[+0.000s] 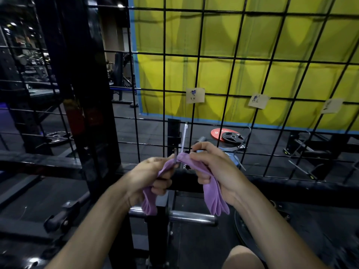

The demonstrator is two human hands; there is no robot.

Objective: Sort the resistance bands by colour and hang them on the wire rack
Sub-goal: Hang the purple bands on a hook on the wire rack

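Gripping a bunch of purple resistance bands with both hands, the person holds them up against the lower part of the black wire rack. The left hand has its fingers curled round one side of the bunch, and a loop of purple hangs down below its palm. The right hand pinches the top of the bands between thumb and forefinger while its other fingers curl round the rest, and several flat purple loops hang down from it beside the wrist. Between the two hands the bands arch over a small metal hook that sticks out from the rack; whether they rest on it or only touch it is hard to tell.

Higher on the rack three paper labels are fixed in a row, with marks too blurred to read. Behind the grid hangs a yellow curtain with a blue border. On the dark floor beyond lie a red weight plate and a black weight plate overlapping it. Below the hands a chrome bar runs across a black frame. A bare knee shows at the bottom edge
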